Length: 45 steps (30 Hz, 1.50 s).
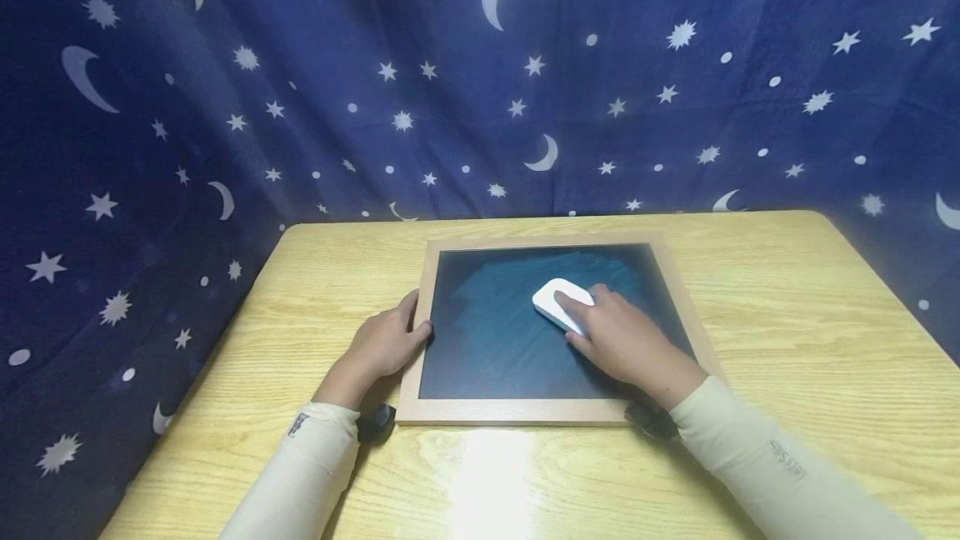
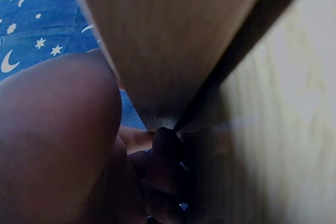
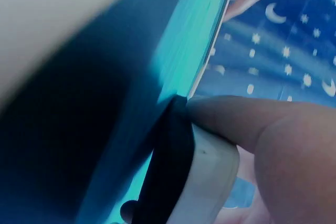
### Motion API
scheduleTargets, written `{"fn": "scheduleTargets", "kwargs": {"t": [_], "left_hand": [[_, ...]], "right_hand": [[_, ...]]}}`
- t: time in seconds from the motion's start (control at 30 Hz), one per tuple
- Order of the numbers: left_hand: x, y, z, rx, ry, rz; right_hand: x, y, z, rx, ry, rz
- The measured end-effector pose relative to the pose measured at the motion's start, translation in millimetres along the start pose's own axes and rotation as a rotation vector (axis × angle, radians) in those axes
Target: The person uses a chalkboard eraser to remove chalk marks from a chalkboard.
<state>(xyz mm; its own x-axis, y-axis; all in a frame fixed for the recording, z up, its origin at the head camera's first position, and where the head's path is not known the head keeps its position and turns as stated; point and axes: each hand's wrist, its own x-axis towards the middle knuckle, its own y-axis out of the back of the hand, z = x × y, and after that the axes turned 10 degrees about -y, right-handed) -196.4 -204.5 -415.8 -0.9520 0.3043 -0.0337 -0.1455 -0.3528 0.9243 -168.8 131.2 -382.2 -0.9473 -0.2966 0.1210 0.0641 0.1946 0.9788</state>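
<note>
A chalkboard in a light wooden frame lies flat on the table, its dark face covered with teal-blue smears. My left hand grips the frame's left side, thumb at the top edge. In the left wrist view the frame's wooden side fills the upper middle, and the fingers are in shadow at its far end. Over the board, my right hand holds a white eraser, index finger along its top. The right wrist view shows the eraser's dark pad against the board's smeared face.
The pale wood-grain table extends around the board on all sides. Behind it and to the left hangs a dark blue curtain with moons and stars. Dark wrist devices sit under both wrists.
</note>
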Motion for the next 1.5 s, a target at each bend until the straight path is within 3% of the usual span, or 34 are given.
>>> {"fn": "scheduleTargets", "kwargs": {"t": [0.33, 0.8, 1.1, 1.5], "left_hand": [[-0.4, -0.8, 0.2, 0.010, -0.012, 0.015], [0.0, -1.8, -0.3, 0.014, -0.008, 0.018], [-0.2, -0.8, -0.5, 0.005, -0.011, 0.017], [-2.0, -2.0, -0.5, 0.000, -0.008, 0.022]], "right_hand": [[8.1, 10.4, 49.5, 0.034, -0.113, -0.011], [5.2, 10.4, 55.6, 0.058, -0.136, -0.011], [-12.0, 27.7, 57.6, 0.125, -0.193, 0.131], [-27.1, 28.8, 99.8, 0.145, -0.291, 0.216]]}}
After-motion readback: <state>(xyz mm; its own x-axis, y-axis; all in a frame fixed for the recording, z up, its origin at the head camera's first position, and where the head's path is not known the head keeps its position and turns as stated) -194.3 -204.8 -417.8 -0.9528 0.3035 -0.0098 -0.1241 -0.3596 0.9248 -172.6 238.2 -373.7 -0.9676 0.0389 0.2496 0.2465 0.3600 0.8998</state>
